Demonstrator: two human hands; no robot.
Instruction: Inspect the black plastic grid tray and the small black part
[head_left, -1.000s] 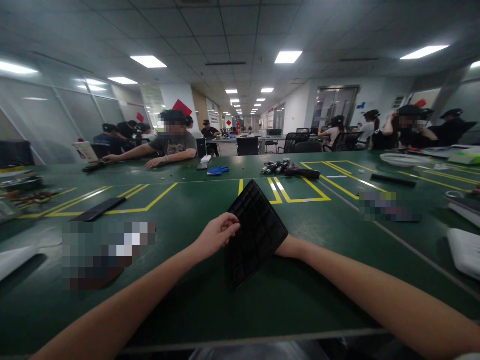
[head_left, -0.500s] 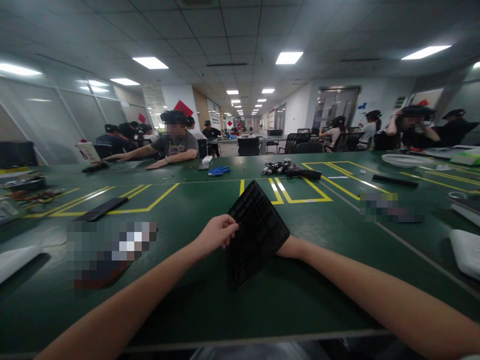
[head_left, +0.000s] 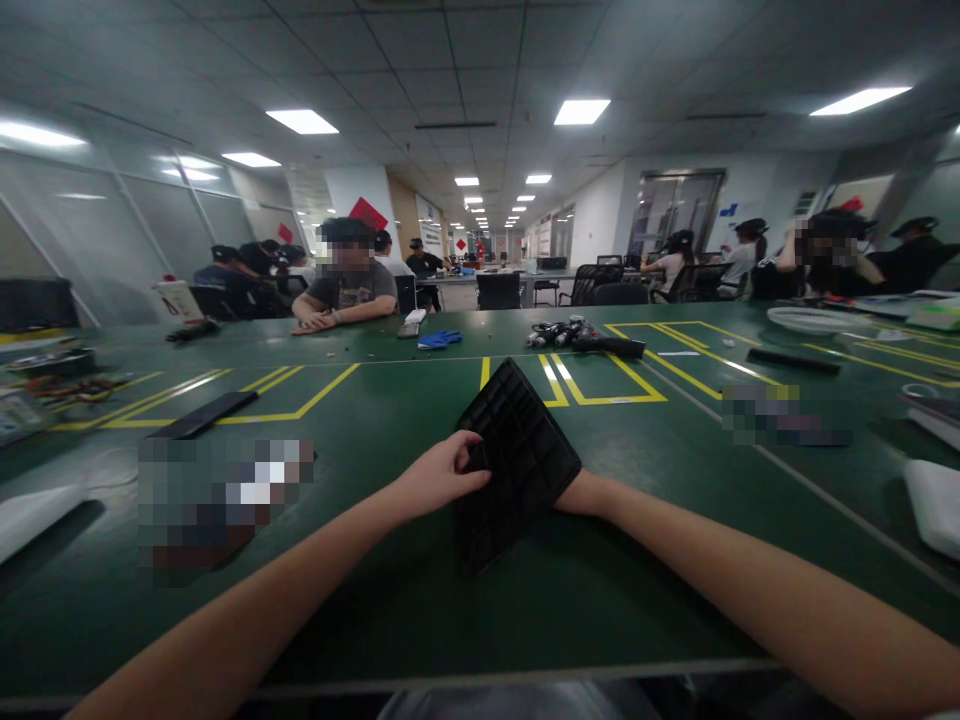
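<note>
A black tray with a grid of small compartments [head_left: 525, 440] stands tilted in front of me above the green table. My right hand [head_left: 579, 493] supports it from behind at its right side, its fingers hidden by the tray. At the tray's left edge is my left hand [head_left: 439, 472], thumb and fingers apart over the compartments. No object shows between those fingers. Whether anything lies inside the dark compartments is too dim to make out.
Across the green table [head_left: 375, 610], marked with yellow tape, a person [head_left: 349, 285] sits with hands together. Farther back lie a blue glove [head_left: 439, 340] and a bundle of cables [head_left: 559, 332]. A dark flat bar [head_left: 206, 414] is at left, a white device [head_left: 934, 505] at right.
My left thumb and fingers have gone from a pinch to spread apart at the tray. The tray and my right hand stay nearly still. The person opposite has drawn an outstretched arm in.
</note>
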